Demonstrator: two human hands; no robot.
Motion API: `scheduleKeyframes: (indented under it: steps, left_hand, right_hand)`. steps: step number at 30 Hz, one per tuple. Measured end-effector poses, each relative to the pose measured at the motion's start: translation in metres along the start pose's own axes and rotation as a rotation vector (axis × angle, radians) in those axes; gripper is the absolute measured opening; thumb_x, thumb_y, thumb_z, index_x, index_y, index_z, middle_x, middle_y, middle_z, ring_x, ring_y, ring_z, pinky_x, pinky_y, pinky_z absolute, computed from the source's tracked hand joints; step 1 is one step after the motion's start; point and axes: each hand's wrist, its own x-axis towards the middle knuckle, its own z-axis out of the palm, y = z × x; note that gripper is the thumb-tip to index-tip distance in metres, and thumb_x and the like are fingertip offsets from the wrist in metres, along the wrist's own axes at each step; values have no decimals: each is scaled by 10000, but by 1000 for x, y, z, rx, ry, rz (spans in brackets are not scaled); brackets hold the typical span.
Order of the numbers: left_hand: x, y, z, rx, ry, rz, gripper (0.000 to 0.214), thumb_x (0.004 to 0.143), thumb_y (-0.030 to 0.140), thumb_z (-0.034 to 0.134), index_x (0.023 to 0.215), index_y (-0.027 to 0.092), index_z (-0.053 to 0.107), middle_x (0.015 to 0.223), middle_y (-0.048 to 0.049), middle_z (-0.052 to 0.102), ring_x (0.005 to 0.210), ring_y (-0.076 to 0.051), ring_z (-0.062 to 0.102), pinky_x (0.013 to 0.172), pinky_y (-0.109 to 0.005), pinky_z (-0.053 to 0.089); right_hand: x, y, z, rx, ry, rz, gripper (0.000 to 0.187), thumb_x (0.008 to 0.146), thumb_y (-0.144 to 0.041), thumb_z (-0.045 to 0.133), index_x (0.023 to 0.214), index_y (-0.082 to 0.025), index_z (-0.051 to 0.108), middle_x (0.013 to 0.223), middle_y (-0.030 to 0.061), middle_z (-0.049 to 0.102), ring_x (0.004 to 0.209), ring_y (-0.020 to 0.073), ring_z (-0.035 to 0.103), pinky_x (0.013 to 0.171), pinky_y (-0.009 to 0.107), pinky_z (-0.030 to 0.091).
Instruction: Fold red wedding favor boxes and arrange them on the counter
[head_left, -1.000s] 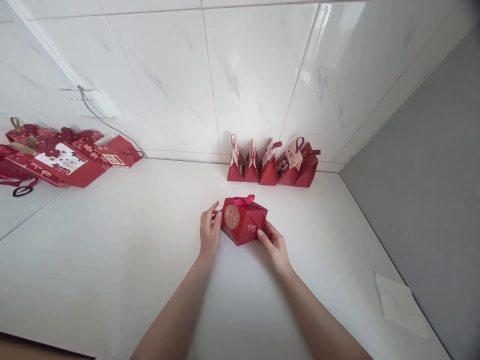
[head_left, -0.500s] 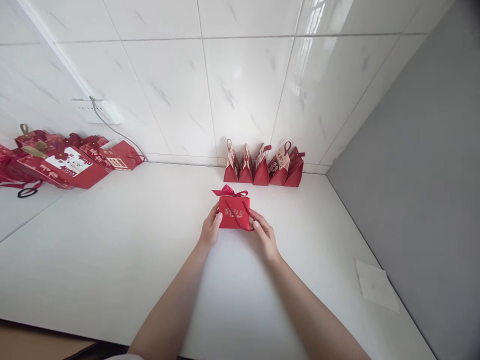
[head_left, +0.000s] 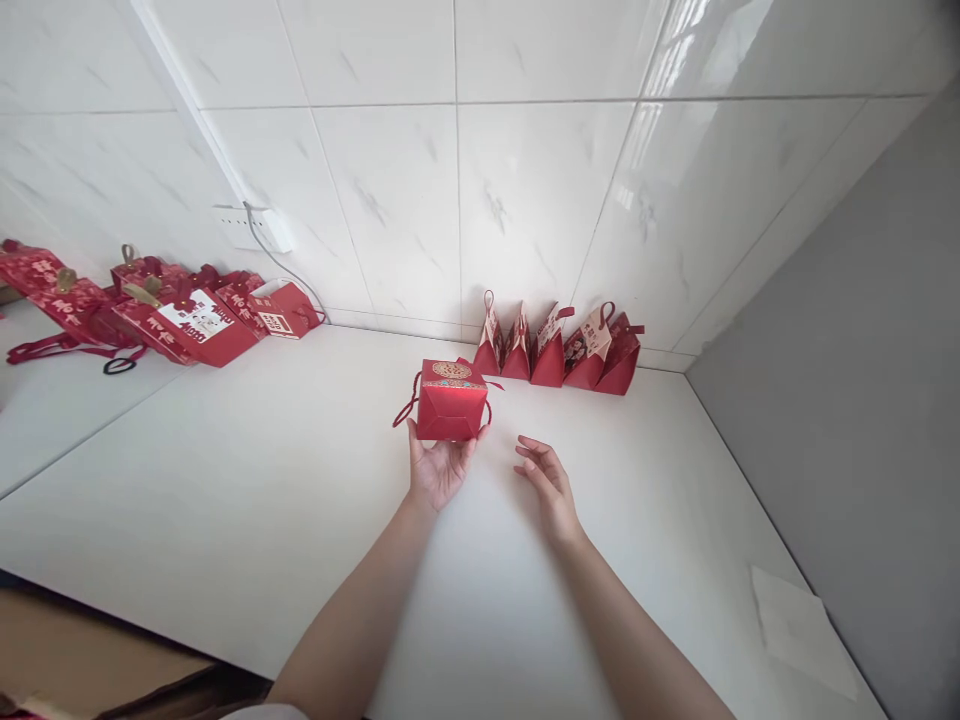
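Note:
A small red gift box (head_left: 448,401) with a gold emblem on top and a red cord handle rests on my left hand (head_left: 438,466), palm up, fingers curled round its underside and sides. My right hand (head_left: 550,486) hovers just to the right of the box, apart from it, fingers loosely spread and holding nothing. Both hands are over the white counter (head_left: 300,470).
A row of several red pouch-shaped gift boxes (head_left: 559,348) stands against the tiled wall behind the box. A pile of larger red gift bags (head_left: 172,315) lies at the far left by a wall socket (head_left: 251,226). A white paper sheet (head_left: 802,630) lies at the right near a grey wall.
The box was held between both hands; my right hand has let go and drawn back, and my left hand has turned the box and now carries it alone on its palm.

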Motion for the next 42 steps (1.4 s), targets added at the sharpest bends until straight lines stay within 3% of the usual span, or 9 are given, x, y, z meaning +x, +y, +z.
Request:
scheduleKeyframes:
  steps: [6, 14, 23, 26, 31, 33, 36, 39, 42]
  left_hand:
    - [1, 6, -9, -114, 56, 63, 805, 795, 820, 380, 1249, 180, 560, 1359, -140, 567, 1383, -260, 433, 1051, -372, 504]
    - [4, 11, -11, -346, 49, 63, 734, 857, 742, 399, 1261, 145, 538, 1355, -134, 572, 1362, -201, 460, 919, -211, 561]
    - [4, 7, -12, 25, 36, 37, 737, 852, 722, 339, 1268, 166, 587, 1308, -175, 599, 1109, -297, 635, 809, -387, 559]
    - [5, 5, -12, 155, 15, 39, 673, 879, 684, 335, 1276, 202, 587, 1320, -135, 606, 1146, -319, 616, 881, -446, 529]
    - [11, 2, -18, 616, 3, 237, 469, 837, 425, 643, 1245, 193, 625, 1343, -105, 597, 1284, -307, 513, 1079, -440, 406]
    - [16, 3, -25, 778, 150, 389, 418, 759, 268, 716, 1169, 202, 665, 1311, -100, 612, 1261, -283, 527, 1079, -412, 403]
    - [22, 8, -42, 800, 472, 504, 369, 690, 123, 667, 1048, 208, 680, 1167, -92, 657, 1135, -249, 596, 1009, -405, 455]
    - [21, 17, -54, 736, 678, 558, 393, 731, 126, 567, 1109, 226, 607, 1131, -91, 627, 1055, -228, 624, 913, -402, 508]
    - [12, 29, -55, 706, 862, 666, 382, 804, 163, 490, 1170, 260, 538, 1277, -80, 546, 1144, -211, 575, 940, -390, 485]
  right_hand:
    - [-1, -3, 1, -54, -50, 18, 327, 887, -454, 600, 1170, -292, 600, 1356, 73, 555, 1263, 290, 499, 968, 445, 470]
    - [-1, -5, 1, -64, -71, 26, 311, 890, -455, 592, 1153, -290, 612, 1323, 72, 577, 1244, 294, 510, 954, 437, 459]
    - [-2, -8, 2, -101, -81, 34, 335, 889, -497, 582, 1142, -282, 632, 1279, 72, 609, 1204, 293, 543, 959, 433, 464]
    - [-3, -12, 4, -77, -103, 0, 408, 925, -530, 508, 1260, -310, 582, 1368, 52, 561, 1240, 282, 531, 1016, 441, 448]
    - [-3, -8, 11, -66, -98, -37, 554, 888, -467, 604, 1394, -288, 467, 1389, 64, 550, 1247, 282, 540, 1050, 452, 444]
    - [-1, 0, 13, -125, -36, -30, 525, 852, -401, 654, 1338, -256, 517, 1335, 83, 586, 1196, 280, 577, 1029, 451, 460]
    - [1, 10, 12, -217, 14, -9, 286, 863, -341, 588, 1113, -222, 656, 1223, 86, 638, 1128, 263, 606, 1002, 436, 464]
    - [-1, 10, 10, -252, 35, 58, 190, 849, -304, 532, 912, -211, 684, 1052, 69, 671, 992, 238, 628, 916, 403, 484]
    - [-4, 6, 8, -212, 125, 72, 151, 821, -268, 504, 891, -217, 627, 875, 31, 637, 817, 199, 607, 777, 349, 493]
